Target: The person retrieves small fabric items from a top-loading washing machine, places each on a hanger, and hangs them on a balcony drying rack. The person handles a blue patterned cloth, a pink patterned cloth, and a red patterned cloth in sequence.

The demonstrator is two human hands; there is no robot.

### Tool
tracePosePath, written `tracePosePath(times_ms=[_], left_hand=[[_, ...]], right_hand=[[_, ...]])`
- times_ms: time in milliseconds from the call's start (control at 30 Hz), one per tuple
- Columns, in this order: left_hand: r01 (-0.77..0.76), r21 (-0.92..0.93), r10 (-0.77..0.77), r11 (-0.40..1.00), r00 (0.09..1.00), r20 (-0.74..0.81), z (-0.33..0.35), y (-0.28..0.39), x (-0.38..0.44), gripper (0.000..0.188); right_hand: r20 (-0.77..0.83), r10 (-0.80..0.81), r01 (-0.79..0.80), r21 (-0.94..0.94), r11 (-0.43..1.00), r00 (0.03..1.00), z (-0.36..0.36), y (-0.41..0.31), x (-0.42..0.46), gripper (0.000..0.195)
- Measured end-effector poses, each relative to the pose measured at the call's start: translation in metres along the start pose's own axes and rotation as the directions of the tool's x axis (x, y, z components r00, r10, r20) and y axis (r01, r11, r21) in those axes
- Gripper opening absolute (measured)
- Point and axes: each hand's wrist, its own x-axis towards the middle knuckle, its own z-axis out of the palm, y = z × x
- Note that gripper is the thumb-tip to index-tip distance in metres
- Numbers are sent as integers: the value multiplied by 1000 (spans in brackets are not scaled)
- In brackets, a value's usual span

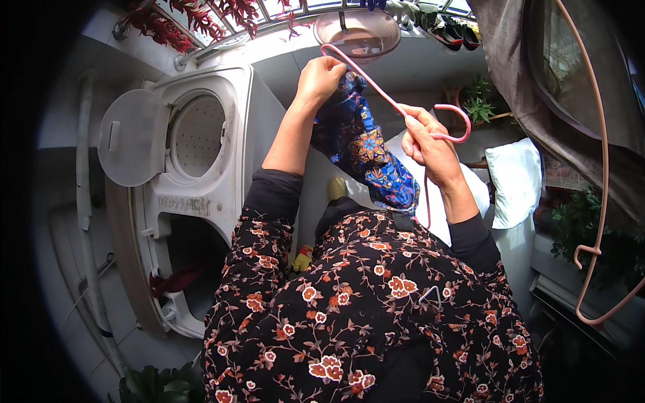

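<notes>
My right hand grips a pink coated-wire clothes hanger just below its hook. The hook curls out to the right of my fingers, and one arm of the hanger slants up to the left. At that arm's far end my left hand pinches a blue fabric item with a colourful floral pattern. The cloth hangs from my left fingers down towards my waist, partly beneath the hanger. Below my right hand, the hanger's other arm runs down beside the cloth. What kind of garment it is, I cannot tell.
To the left stands a twin-tub washing machine with its round inner lid raised. A plastic basin holds water ahead. At right are a white pillow, a grey curtain and another hanger. Red peppers hang upper left.
</notes>
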Motion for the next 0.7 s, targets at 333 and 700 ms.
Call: tracePosePath(times_ms=[333,700], left_hand=[[-241,126,271,962,890,-366,22,18,4,41],[-553,-13,520,833,776,357,69,1,-188,32]], right_hand=[[-39,38,-35,74,997,999,-16,-4,7,31],[-90,52,-18,338,941,995,-40,-22,45,20]])
